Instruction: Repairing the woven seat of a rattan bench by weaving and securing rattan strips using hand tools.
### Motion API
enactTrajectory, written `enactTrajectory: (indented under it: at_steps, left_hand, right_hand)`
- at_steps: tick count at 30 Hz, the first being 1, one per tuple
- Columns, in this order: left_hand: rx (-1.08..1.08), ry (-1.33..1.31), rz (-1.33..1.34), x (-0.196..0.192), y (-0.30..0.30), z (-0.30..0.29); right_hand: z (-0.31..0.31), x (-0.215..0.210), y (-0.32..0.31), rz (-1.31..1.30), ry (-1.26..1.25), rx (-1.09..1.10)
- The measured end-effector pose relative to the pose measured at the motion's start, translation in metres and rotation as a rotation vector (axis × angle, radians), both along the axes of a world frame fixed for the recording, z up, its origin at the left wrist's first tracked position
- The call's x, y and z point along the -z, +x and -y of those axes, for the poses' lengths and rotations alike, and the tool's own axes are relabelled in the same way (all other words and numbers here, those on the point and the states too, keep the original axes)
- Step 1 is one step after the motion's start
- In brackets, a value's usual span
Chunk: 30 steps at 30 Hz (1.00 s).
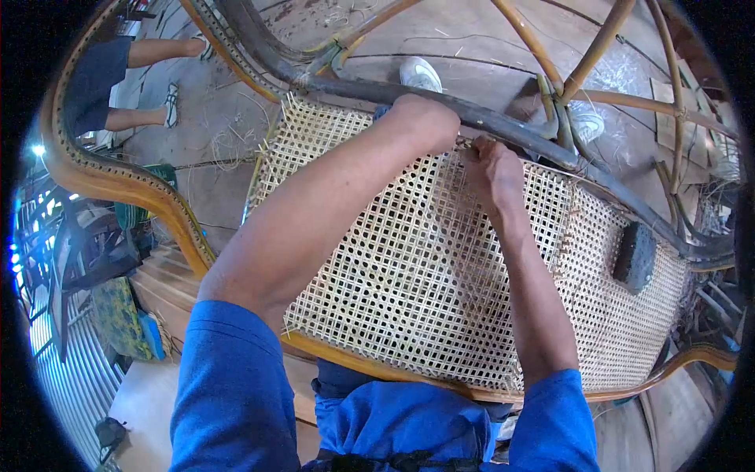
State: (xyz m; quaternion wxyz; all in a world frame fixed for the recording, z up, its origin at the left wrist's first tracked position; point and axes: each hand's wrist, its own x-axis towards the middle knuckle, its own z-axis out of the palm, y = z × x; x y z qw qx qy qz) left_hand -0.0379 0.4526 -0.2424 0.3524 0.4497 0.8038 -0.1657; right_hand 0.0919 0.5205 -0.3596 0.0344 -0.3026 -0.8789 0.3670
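Note:
A pale woven cane sheet (pixel 393 267) with open holes lies across a curved rattan frame in front of me. At its far edge, beside a dark pole (pixel 503 122), my two hands work close together. My left hand (pixel 429 122) is bent over that edge, its fingers hidden behind the back of the hand. A small dark blue thing (pixel 381 112) shows just left of it; its kind cannot be made out. My right hand (pixel 497 169) is closed, fingertips pinched at the sheet's edge. What lies between them is too small to tell.
A dark block (pixel 635 258) rests on the cane sheet at the right. A curved rattan rail (pixel 118 189) with a row of holes rises at the left. More rattan poles (pixel 602 47) cross at the far side. Another person's legs (pixel 149 118) are at the far left.

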Motion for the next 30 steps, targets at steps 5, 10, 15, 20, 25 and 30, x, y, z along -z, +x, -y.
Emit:
enactTrajectory:
  at_steps: [5,10,15,20,25,30]
  left_hand:
    - [0.079,0.199,-0.074,0.023,0.006,0.030]
    - [0.037,0.089,-0.018,0.001,0.011,0.008]
    - [-0.018,0.040,-0.005,0.012,0.001,0.005]
    - [-0.062,-0.015,0.056,0.013,-0.004,0.021]
    - [0.106,0.049,0.000,0.001,0.024,-0.024]
    - [0.046,0.127,-0.020,0.021,-0.001,0.030]
  right_hand:
    - [-0.004,0.011,0.001,0.002,0.204,-0.093]
    - [-0.012,0.003,-0.002,0.093,0.162,-0.265]
    - [-0.008,-0.008,-0.004,0.122,0.040,-0.173]
    - [-0.004,0.007,-0.003,0.160,0.106,-0.184]
    - [-0.047,0.102,0.023,-0.076,-0.393,-0.047]
    - [0.001,-0.013,-0.011,0.176,0.082,-0.216]
